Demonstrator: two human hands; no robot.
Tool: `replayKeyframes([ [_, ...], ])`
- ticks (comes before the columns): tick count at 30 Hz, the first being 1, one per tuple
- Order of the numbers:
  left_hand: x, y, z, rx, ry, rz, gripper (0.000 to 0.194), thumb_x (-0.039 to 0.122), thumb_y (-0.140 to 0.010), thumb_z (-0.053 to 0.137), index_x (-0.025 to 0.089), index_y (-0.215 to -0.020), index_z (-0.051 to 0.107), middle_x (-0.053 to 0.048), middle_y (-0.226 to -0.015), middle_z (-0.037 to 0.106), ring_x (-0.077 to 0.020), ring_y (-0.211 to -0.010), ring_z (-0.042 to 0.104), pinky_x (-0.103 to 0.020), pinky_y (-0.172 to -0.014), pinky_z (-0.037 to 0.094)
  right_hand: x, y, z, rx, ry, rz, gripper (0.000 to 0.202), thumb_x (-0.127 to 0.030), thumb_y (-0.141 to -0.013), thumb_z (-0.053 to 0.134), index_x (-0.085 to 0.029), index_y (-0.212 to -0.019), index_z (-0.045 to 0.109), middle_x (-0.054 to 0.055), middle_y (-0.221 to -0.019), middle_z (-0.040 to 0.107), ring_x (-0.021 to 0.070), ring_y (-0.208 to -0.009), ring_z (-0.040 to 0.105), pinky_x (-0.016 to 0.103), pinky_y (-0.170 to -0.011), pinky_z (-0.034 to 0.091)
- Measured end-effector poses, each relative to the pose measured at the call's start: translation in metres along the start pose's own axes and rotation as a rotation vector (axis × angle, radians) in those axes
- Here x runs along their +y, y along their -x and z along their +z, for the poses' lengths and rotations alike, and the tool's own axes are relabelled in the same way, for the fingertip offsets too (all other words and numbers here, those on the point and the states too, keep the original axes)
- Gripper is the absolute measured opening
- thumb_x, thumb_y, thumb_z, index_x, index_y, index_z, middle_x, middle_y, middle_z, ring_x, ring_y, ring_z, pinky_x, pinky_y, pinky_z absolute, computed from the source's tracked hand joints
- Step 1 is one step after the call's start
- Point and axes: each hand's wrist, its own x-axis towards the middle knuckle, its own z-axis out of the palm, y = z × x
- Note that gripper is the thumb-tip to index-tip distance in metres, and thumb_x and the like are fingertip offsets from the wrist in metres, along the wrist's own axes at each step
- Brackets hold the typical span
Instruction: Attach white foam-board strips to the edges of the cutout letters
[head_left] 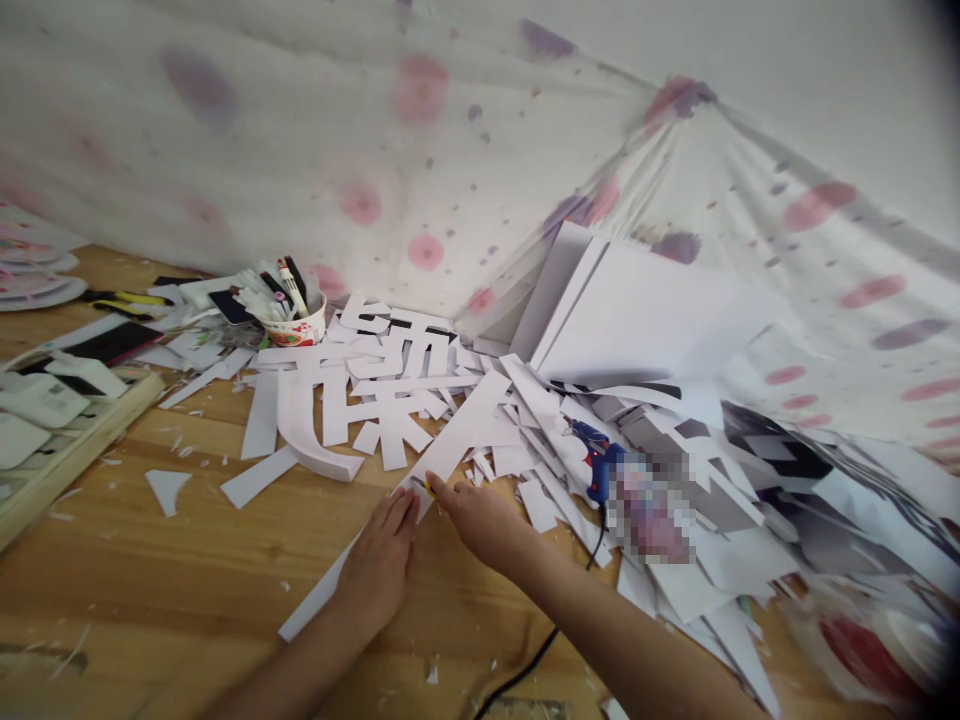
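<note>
A long white strip (456, 437) lies slantwise on the wooden table. My left hand (384, 545) presses on it, fingers together and flat, with the strip under them. Just to the right, my right hand (469, 505) is closed round a small yellow cutter (427, 487), whose tip is over the strip beside my left fingertips. Beyond the hands lie cut white character shapes (391, 425) and a curved white piece (315, 445).
A cup of pens (300, 325) stands at the back left, near yellow-handled pliers (127, 300). White scraps (540, 500) and a blue glue gun (598, 462) with a black cord are on the right. Large white boards (637, 310) lean behind. A wooden-edged tray (90, 455) sits left.
</note>
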Motion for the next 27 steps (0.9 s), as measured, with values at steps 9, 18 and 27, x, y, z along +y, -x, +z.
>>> replayKeyframes([
  [9,-0.001,0.000,0.001,0.054,-0.053,0.041,0.049,0.009,-0.077,0.039,0.011,-0.126,0.044,-0.013,-0.130,0.049,-0.0237,-0.123,0.040,-0.040,-0.102,0.038,0.004,0.009,0.014,0.058,0.061,-0.012,0.066,-0.001,-0.077,0.035,-0.014,-0.140,0.019,0.012,-0.090,0.061,0.0184,-0.067,0.061,0.027,-0.052,0.044],
  [18,0.001,-0.001,0.000,0.099,-0.072,0.039,0.042,0.012,-0.081,0.038,0.012,-0.122,0.048,-0.011,-0.127,0.052,-0.0232,-0.121,0.043,-0.041,-0.100,0.039,0.004,0.018,0.011,0.033,0.021,-0.001,0.069,0.002,-0.073,0.037,-0.012,-0.139,0.021,0.012,-0.091,0.063,0.0161,-0.064,0.061,0.025,-0.051,0.042],
  [27,-0.001,-0.002,0.001,0.100,-0.018,0.035,0.043,0.012,-0.082,0.038,0.015,-0.123,0.048,-0.011,-0.126,0.053,-0.0230,-0.120,0.044,-0.042,-0.099,0.041,0.008,0.028,0.020,0.015,-0.066,0.039,0.072,0.001,-0.073,0.036,-0.015,-0.140,0.020,0.011,-0.095,0.063,0.0158,-0.067,0.061,0.025,-0.056,0.042],
])
